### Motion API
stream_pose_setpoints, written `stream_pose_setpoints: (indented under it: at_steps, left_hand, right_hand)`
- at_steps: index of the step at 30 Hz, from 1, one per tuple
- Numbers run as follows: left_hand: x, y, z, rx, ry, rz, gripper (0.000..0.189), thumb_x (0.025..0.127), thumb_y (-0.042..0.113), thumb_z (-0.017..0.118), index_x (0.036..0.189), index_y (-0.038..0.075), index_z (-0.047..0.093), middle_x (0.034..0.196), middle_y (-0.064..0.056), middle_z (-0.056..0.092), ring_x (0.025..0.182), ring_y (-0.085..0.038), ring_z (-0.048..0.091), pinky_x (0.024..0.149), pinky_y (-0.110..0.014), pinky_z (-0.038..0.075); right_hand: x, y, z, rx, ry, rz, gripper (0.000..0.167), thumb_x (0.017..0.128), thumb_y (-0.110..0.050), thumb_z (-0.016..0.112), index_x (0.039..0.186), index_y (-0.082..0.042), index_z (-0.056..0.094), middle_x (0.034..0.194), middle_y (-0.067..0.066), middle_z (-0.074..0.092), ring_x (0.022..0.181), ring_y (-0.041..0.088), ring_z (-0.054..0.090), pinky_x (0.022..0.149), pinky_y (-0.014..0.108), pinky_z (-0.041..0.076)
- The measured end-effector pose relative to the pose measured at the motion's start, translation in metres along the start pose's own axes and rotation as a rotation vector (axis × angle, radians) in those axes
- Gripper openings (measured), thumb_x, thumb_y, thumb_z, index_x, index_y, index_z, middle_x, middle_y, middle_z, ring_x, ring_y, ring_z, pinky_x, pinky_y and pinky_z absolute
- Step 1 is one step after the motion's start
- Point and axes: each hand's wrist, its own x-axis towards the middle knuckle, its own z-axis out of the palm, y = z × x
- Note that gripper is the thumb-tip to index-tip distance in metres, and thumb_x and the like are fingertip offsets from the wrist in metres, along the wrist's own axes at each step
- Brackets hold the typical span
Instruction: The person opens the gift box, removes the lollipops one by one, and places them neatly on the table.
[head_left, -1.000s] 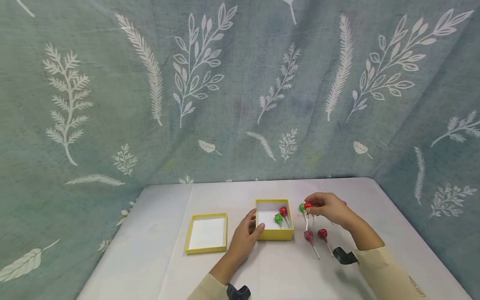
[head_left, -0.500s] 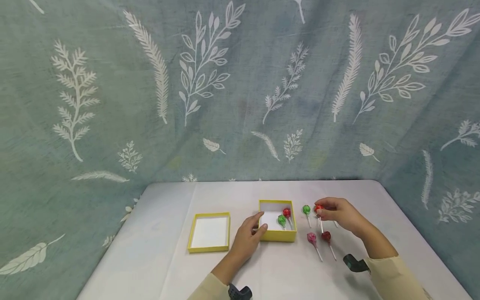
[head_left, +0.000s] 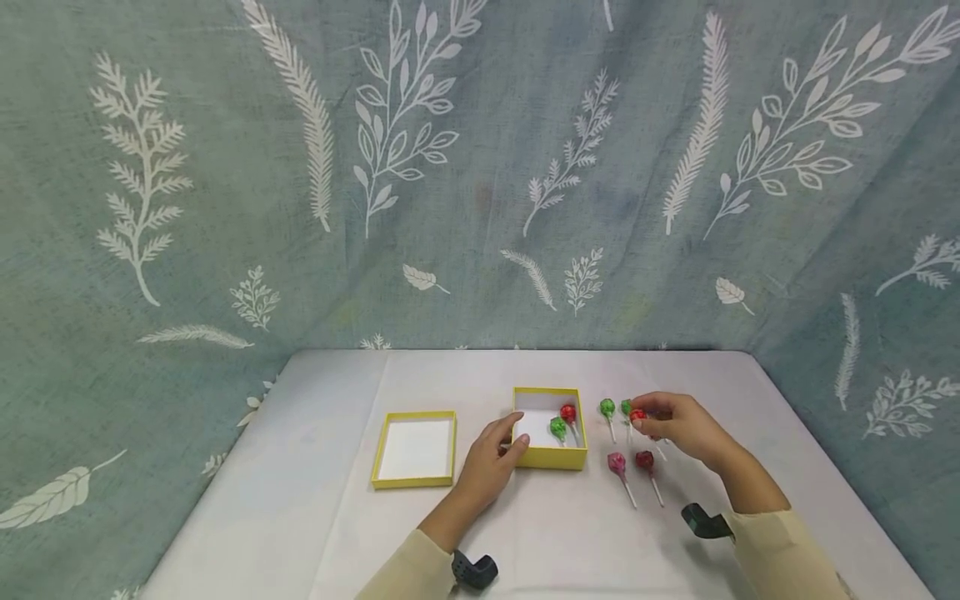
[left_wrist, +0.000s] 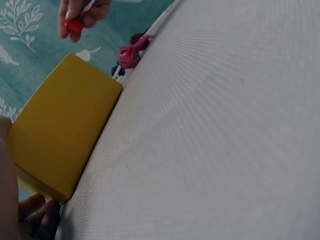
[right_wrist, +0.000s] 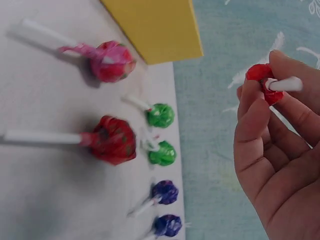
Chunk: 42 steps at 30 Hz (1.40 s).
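In the head view, my right hand (head_left: 675, 423) pinches a red lollipop (right_wrist: 259, 75) by its wrapped head, off the table and right of the open yellow box (head_left: 551, 458). Its white stick points toward the camera in the right wrist view. My left hand (head_left: 489, 467) holds the box at its left side, thumb near the front corner; some fingers are hidden in the left wrist view. Inside the box lie a red lollipop (head_left: 567, 413) and a green lollipop (head_left: 557, 428). A pink lollipop (right_wrist: 112, 61) and a dark red lollipop (right_wrist: 114, 140) lie before the right hand.
Left of the box lies its shallow yellow-edged lid (head_left: 415, 450), white inside up. Two green lollipops (right_wrist: 160, 115) and two purple lollipops (right_wrist: 165, 192) lie farther back on the white table (head_left: 555, 550). A patterned cloth (head_left: 465, 183) hangs behind the table.
My right hand has moved right, away from the box, with the red lollipop in its fingers. A second green lollipop now shows beside it. My left hand stays at the box.
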Motion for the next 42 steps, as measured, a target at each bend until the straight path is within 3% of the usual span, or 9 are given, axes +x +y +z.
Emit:
stream_pose_setpoints:
  at_steps: [6, 13, 24, 34, 42]
  left_hand:
    - [-0.006, -0.004, 0.001, 0.002, 0.004, 0.008, 0.053, 0.099, 0.049, 0.049, 0.144, 0.021, 0.048, 0.134, -0.005, 0.053, 0.104, -0.018, 0.057, 0.085, -0.035, 0.051]
    - [-0.002, -0.004, -0.004, 0.004, 0.027, 0.023, 0.054, 0.099, 0.049, 0.049, 0.143, 0.019, 0.049, 0.133, -0.006, 0.054, 0.102, -0.018, 0.058, 0.084, -0.036, 0.051]
    - [0.004, -0.004, -0.006, 0.008, 0.018, 0.027, 0.053, 0.099, 0.048, 0.051, 0.143, 0.019, 0.049, 0.13, -0.008, 0.056, 0.098, -0.017, 0.059, 0.083, -0.035, 0.051]
    - [0.008, -0.002, -0.002, 0.001, 0.009, 0.055, 0.052, 0.099, 0.047, 0.051, 0.143, 0.019, 0.05, 0.126, -0.007, 0.057, 0.094, -0.015, 0.059, 0.081, -0.034, 0.051]
    - [0.009, 0.0, 0.001, 0.005, 0.01, 0.021, 0.052, 0.099, 0.047, 0.051, 0.143, 0.02, 0.05, 0.117, -0.005, 0.058, 0.09, -0.014, 0.058, 0.081, -0.034, 0.05]
  right_hand:
    - [-0.002, 0.014, 0.003, -0.042, 0.032, 0.032, 0.042, 0.089, -0.021, 0.072, 0.125, -0.001, 0.062, 0.109, 0.007, 0.064, 0.086, 0.022, 0.059, 0.076, 0.035, 0.053]
    - [-0.005, 0.029, 0.007, -0.051, 0.071, 0.079, 0.039, 0.089, -0.022, 0.073, 0.122, -0.004, 0.064, 0.11, 0.008, 0.063, 0.091, 0.023, 0.062, 0.083, 0.043, 0.054]
    - [-0.013, 0.056, 0.014, -0.044, 0.076, 0.07, 0.029, 0.085, -0.014, 0.075, 0.11, -0.002, 0.066, 0.107, 0.011, 0.061, 0.086, 0.021, 0.062, 0.071, 0.032, 0.056]
    - [-0.018, 0.059, 0.006, -0.104, 0.098, 0.115, 0.027, 0.087, -0.012, 0.072, 0.111, -0.002, 0.065, 0.108, 0.012, 0.061, 0.081, 0.02, 0.061, 0.068, 0.034, 0.055]
    - [-0.016, 0.067, 0.005, -0.128, 0.09, 0.149, 0.025, 0.088, -0.012, 0.071, 0.11, -0.003, 0.065, 0.104, 0.01, 0.061, 0.078, 0.019, 0.06, 0.067, 0.034, 0.054]
